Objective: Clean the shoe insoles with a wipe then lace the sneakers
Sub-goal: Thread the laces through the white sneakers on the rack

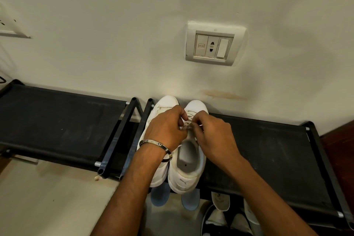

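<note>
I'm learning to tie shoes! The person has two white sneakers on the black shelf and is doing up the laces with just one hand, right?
Not quite. The head view shows both hands working the laces of the right-hand white sneaker: the left hand and the right hand each pinch them. The two white sneakers do sit on the black shelf.

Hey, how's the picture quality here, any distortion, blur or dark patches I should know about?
Head view: wide-angle bending curves the black shoe rack; warm, dim light leaves the lower shelf in shadow; the left hand and right hand are fairly sharp, but the white lace they pinch on the right sneaker is too small to read clearly.
</note>
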`<state>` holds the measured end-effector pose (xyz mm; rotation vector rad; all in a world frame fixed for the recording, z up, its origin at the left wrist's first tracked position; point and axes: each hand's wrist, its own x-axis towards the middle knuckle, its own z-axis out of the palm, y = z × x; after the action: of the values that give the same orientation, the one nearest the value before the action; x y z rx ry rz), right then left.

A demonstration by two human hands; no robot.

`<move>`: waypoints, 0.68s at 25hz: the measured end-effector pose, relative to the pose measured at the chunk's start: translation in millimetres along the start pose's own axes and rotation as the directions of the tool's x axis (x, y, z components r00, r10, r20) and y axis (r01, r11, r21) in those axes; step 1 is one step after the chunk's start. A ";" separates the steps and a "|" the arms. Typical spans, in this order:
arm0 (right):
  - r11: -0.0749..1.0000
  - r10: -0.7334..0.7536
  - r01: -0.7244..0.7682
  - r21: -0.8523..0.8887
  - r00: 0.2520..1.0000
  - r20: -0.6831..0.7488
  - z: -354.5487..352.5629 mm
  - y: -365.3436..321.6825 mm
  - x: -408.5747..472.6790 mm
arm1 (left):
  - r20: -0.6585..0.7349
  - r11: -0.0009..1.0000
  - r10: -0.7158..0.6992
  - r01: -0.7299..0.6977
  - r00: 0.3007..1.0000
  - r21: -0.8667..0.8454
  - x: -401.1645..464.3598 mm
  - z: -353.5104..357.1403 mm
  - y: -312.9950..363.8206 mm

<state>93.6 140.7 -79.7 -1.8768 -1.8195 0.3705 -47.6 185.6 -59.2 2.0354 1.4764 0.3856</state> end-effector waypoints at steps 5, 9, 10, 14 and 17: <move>0.941 0.154 -0.125 0.315 0.986 -0.070 -6.7 2.3 -2.8 | -0.041 1.000 0.012 -0.011 0.999 0.020 -1.8 -1.7 2.2; 0.946 0.232 -0.258 0.194 0.962 0.147 -23.1 16.1 -10.3 | -0.006 0.989 0.125 -0.124 0.992 0.081 -3.9 0.5 10.4; 0.957 0.231 -0.264 0.120 0.945 0.232 -23.3 17.0 -15.3 | 0.004 0.982 0.151 -0.150 0.989 0.114 -3.9 3.3 12.6; 0.960 0.217 -0.243 0.141 0.960 0.177 -19.1 14.6 -32.1 | -0.038 0.974 0.163 -0.154 0.986 0.167 -2.3 12.3 13.2; 0.973 0.150 -0.171 0.158 0.979 0.137 -21.3 16.3 -36.0 | -0.089 0.983 0.145 -0.133 0.985 0.128 -1.2 13.9 11.3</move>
<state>116.0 102.0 -75.5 -1.9238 -1.6586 0.6910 -31.8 178.1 -63.1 2.2530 1.4505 0.4681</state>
